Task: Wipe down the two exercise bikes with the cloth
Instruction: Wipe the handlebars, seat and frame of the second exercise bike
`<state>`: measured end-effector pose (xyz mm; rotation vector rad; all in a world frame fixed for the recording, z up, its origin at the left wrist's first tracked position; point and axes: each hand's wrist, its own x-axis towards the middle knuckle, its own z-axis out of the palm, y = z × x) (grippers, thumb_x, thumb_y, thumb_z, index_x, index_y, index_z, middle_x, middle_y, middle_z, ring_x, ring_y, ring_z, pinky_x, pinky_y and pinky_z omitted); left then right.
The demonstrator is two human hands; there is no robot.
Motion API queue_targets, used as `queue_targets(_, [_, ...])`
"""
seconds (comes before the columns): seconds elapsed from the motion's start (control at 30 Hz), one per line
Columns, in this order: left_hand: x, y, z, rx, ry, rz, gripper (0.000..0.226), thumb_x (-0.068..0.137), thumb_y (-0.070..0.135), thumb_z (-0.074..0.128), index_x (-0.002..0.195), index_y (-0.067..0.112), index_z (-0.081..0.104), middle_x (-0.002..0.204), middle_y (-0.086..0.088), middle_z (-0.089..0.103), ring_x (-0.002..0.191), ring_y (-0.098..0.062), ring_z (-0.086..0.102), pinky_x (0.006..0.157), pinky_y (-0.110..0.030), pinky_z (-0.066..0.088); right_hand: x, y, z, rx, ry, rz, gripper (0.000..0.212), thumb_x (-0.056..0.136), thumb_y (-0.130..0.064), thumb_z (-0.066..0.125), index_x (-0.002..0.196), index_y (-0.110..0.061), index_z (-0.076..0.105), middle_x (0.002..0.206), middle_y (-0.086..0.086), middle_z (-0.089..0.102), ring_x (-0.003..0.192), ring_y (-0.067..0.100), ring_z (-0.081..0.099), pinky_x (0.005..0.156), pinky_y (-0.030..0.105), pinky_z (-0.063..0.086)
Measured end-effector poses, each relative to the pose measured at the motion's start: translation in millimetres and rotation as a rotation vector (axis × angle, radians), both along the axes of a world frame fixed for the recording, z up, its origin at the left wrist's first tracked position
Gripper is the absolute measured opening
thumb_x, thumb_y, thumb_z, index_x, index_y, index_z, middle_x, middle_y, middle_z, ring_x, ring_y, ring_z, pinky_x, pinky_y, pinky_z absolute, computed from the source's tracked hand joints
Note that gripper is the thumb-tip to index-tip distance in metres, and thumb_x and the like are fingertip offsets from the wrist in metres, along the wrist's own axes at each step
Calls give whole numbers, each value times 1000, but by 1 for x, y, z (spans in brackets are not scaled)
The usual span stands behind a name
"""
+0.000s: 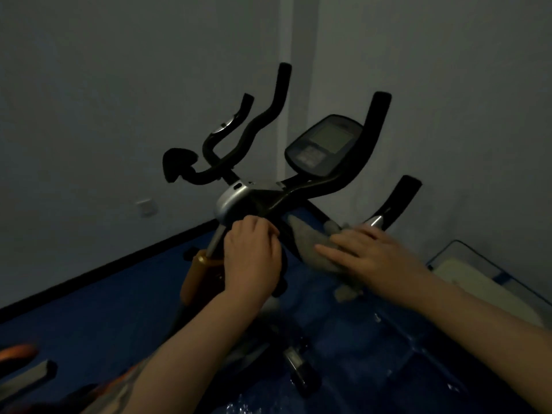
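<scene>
Two bare forearms reach in from below. The left hand (252, 255) has its grip curled round the exercise bike (263, 201) stem. Just right of it, the right hand (373, 252) lies flat, fingers straight, pressing the grey cloth (304, 240) against the frame under the console (324, 144).

Two bare forearms, no sleeves. Left hand (251, 255) and right hand (376, 258) ungloved. No rings, watch or bands seen.
</scene>
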<state>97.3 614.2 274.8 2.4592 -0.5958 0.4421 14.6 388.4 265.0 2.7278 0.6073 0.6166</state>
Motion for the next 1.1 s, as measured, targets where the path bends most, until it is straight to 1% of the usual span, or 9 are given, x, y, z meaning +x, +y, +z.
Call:
queue_targets(0.17, [13, -26, 19, -23, 58, -355, 11, 93, 19, 55, 96, 18, 65, 94, 2, 62, 88, -14, 54, 80, -31, 45, -17, 51, -23, 596, -93, -373, 45, 100, -27, 31, 139, -12, 49, 151, 8, 37, 144, 21, 23, 121, 41, 3])
queue_targets(0.33, [26, -45, 13, 183, 134, -493, 23, 96, 21, 49, 113, 19, 64, 111, 1, 65, 99, -16, 58, 83, -31, 46, 23, 93, -25, 1090, -421, -763, 57, 104, -33, 31, 153, -17, 8, 161, -4, -3, 148, 17, 1, 121, 37, 9])
queue_targets(0.43, [22, -42, 6, 154, 81, -412, 24, 95, 19, 47, 110, 25, 66, 107, 7, 69, 94, -13, 62, 78, -29, 47, 42, 108, -6, 1408, -594, -846, 64, 102, -23, 39, 153, -19, 0, 161, -4, -10, 146, 9, 5, 116, 18, 13])
queue_targets(0.53, [18, -39, 5, 43, 91, -397, 23, 94, 15, 49, 103, 25, 68, 100, 7, 71, 88, -13, 64, 78, -33, 48, 47, 139, -15, 1753, -619, -835, 70, 101, -27, 43, 153, -21, -3, 161, 2, 2, 141, 9, 18, 111, 19, 22])
queue_targets(0.63, [21, -38, 6, -50, 107, -395, 23, 92, 11, 51, 98, 24, 69, 98, 8, 70, 87, -13, 63, 72, -29, 42, 52, 106, -5, 1994, -687, -867, 45, 101, -28, 44, 139, -7, 34, 130, 8, 51, 120, 21, 52, 100, 30, 40])
queue_targets(0.73, [19, -40, 8, -72, 111, -381, 23, 91, 11, 51, 95, 25, 69, 94, 10, 69, 85, -12, 61, 70, -29, 39, 55, 68, 19, 2131, -727, -856, 29, 101, -36, 41, 119, -13, 42, 90, -10, 54, 79, 4, 55, 77, 24, 42])
queue_targets(0.9, [21, -39, 6, -94, 116, -374, 21, 90, 12, 53, 90, 27, 67, 82, 14, 63, 73, -7, 56, 62, -28, 39, 47, 93, 6, 2057, -650, -811, 44, 98, -41, 47, 132, -15, 37, 118, 0, 55, 101, 15, 56, 88, 30, 46])
queue_targets(1.0, [21, -42, 8, -73, 127, -348, 21, 89, 13, 53, 87, 30, 66, 73, 19, 54, 69, -2, 48, 58, -23, 30, 52, 40, 33, 2179, -634, -813, 45, 100, -43, 40, 134, -14, 36, 116, 1, 55, 95, 12, 52, 81, 23, 40])
queue_targets(1.1, [20, -42, 8, -60, 141, -294, 21, 90, 14, 54, 87, 30, 67, 77, 18, 56, 67, -1, 47, 54, -16, 28, 55, 32, 37, 2086, -715, -734, 37, 101, -36, 41, 131, -14, 38, 119, 0, 55, 96, 9, 53, 77, 15, 41])
